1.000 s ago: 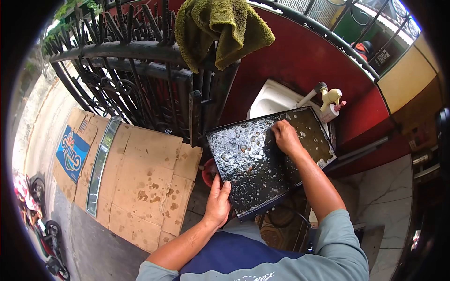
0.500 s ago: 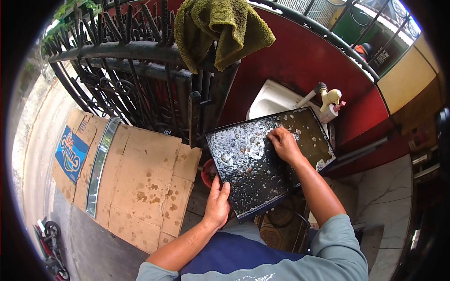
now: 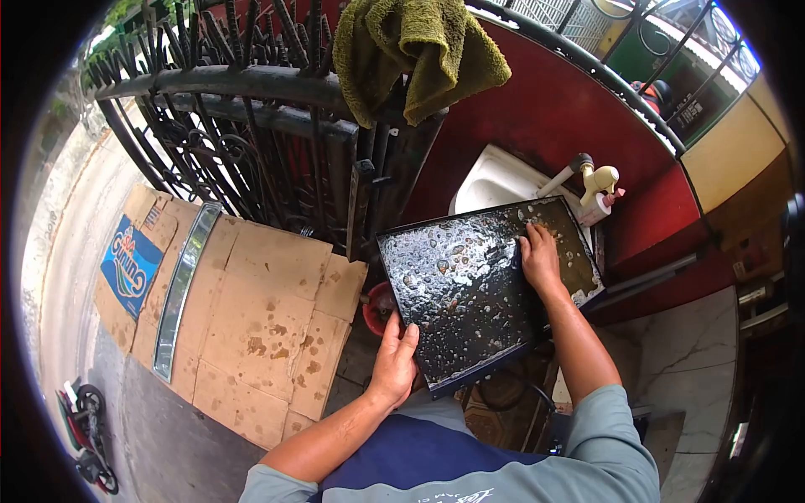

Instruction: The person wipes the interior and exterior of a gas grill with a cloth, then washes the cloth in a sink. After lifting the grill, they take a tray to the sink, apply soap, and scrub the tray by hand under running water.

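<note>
A black, shallow rectangular tray covered with soapy water and bubbles lies tilted in front of me, its far right part over the white sink. The water looks brownish near the right corner. My left hand grips the tray's near left edge, thumb on top and fingers partly hidden under the rim. My right hand rests on the wet surface right of centre, fingers stretched forward and thumb apart; nothing shows in it, though the area under the palm is hidden.
Behind the tray are a white sink and a cream faucet. A green towel hangs over the black metal gate. Flattened cardboard at left bears a long glass strip. A red container sits beside the tray.
My right hand has slid rightward across the tray, and its fingers look more stretched out than before. My left hand keeps its hold on the edge. The whole view has shifted slightly.
</note>
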Available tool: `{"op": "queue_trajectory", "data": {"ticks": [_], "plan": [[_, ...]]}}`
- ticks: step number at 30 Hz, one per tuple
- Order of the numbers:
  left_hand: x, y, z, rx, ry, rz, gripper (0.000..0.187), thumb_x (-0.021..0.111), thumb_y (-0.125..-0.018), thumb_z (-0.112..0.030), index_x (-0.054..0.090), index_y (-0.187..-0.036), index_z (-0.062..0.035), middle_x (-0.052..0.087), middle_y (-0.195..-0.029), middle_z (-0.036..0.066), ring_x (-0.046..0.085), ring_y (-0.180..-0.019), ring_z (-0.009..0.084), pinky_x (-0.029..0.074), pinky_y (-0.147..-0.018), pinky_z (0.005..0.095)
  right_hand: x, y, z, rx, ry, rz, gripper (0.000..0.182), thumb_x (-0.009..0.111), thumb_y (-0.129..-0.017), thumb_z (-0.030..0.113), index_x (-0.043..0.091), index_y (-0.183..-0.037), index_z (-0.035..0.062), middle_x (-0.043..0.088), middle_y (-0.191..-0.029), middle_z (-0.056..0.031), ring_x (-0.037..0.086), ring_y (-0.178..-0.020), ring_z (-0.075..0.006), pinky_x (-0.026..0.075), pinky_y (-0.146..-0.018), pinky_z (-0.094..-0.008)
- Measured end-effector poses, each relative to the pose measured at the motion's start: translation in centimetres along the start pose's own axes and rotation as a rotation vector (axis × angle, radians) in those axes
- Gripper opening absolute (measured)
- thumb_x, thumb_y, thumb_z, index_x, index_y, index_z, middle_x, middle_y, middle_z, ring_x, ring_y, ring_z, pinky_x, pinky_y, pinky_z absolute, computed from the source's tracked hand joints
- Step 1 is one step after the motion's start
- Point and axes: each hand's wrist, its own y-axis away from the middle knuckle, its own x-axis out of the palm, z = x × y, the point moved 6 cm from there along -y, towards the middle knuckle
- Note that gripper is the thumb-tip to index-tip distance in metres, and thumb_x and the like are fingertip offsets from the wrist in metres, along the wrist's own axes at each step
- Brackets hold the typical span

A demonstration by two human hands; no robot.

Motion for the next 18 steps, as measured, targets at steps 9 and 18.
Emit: {"op": "queue_trajectory", "data": {"ticks": [9,18], "plan": [[-0.3,-0.2,0.3,-0.005,-0.018,-0.018,0.06,0.046,-0.105,-0.015,0.017,-0.158,-0.0107,0.03,-0.158,0.004,0.03,-0.143,0.0173,0.021,-0.119,0.036,-0.4,-0.9,2.3,0.027,-0.184,0.103,0.006,0.064,-0.088,0.007,0.066,-0.09,0.0009,0.064,-0.091,-0.0192,0.061,-0.091,-0.039,0.048,-0.082,-0.046],[-0.9,-0.2,0.8,0.002,-0.036,-0.018,0.061,0.047,-0.105,-0.016,0.017,-0.158,-0.0102,0.033,-0.157,0.005,0.032,-0.142,0.0178,0.022,-0.119,0.0368,-0.8,-1.2,3.6,-0.005,-0.245,0.192,0.009,0.063,-0.09,0.008,0.066,-0.089,-0.0006,0.064,-0.09,-0.021,0.063,-0.091,-0.04,0.05,-0.082,-0.0459]]}}
